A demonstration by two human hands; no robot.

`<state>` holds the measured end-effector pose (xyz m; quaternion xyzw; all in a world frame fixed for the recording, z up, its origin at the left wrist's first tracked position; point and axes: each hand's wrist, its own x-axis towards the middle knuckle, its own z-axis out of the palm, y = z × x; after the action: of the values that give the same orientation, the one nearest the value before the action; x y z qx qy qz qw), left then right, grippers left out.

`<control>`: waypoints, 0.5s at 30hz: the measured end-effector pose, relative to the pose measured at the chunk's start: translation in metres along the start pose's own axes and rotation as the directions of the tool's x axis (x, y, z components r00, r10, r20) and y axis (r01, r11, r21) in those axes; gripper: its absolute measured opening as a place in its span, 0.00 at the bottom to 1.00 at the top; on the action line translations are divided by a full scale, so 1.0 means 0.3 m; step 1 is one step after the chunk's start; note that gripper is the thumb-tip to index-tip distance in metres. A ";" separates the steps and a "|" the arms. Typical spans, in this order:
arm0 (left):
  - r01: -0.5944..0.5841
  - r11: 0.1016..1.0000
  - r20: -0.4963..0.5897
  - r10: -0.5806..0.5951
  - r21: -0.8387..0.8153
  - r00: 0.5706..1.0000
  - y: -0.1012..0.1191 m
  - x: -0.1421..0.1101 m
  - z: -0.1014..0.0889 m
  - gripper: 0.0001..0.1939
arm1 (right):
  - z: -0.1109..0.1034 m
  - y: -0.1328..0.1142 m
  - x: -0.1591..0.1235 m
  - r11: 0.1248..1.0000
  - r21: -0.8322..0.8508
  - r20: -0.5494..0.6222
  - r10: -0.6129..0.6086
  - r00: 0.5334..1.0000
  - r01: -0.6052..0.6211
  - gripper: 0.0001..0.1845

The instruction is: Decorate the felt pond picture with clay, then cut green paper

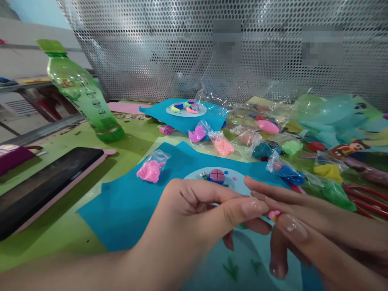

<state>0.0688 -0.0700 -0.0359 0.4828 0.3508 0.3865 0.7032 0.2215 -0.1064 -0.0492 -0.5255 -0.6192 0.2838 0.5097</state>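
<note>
The left hand (194, 214) was closed in a pinch and the right hand (330, 230) curled in, fingers partly spread, both gripping a small pink-and-yellow piece (274, 215) above the pale blue disc (251, 247). A purple-topped round piece (217, 176) sat on the disc's far part; bagged pink clay (150, 171) lay left of the disc, bagged blue clay (290, 173) to its right.
</note>
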 end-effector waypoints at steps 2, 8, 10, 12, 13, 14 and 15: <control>-0.017 1.000 -0.005 0.017 -0.001 1.000 0.000 0.000 0.002 0.06 | -0.004 -0.008 -0.004 0.998 -0.054 -0.009 0.020 1.000 -0.020 0.06; -0.030 0.999 0.024 0.030 -0.012 0.999 -0.001 -0.001 0.008 0.09 | -0.023 0.001 -0.001 0.978 -0.201 -0.006 -0.050 0.999 0.048 0.11; -0.034 0.999 0.012 0.034 -0.008 0.999 -0.001 -0.003 0.009 0.09 | -0.023 0.002 0.000 0.983 -0.185 -0.030 -0.019 0.999 0.013 0.12; -0.041 0.999 0.006 0.041 -0.007 0.999 0.000 -0.004 0.010 0.08 | -0.023 0.001 0.002 0.984 -0.177 -0.042 -0.002 0.999 -0.005 0.12; -0.038 0.999 0.006 0.038 -0.007 0.999 0.000 -0.004 0.010 0.08 | -0.023 0.002 0.003 0.983 -0.182 -0.043 -0.002 0.999 -0.006 0.12; -0.037 0.999 0.013 0.037 -0.007 0.999 0.001 -0.003 0.010 0.08 | -0.023 0.005 0.005 0.982 -0.190 -0.042 -0.006 0.999 -0.002 0.12; -0.036 0.999 0.016 0.037 -0.009 0.999 0.001 -0.001 0.010 0.09 | -0.023 0.010 0.007 0.980 -0.199 -0.039 -0.014 0.999 0.006 0.11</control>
<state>0.0711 -0.0715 -0.0346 0.4891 0.3346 0.3969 0.7009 0.2291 -0.1049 -0.0488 -0.5762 -0.6367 0.2072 0.4687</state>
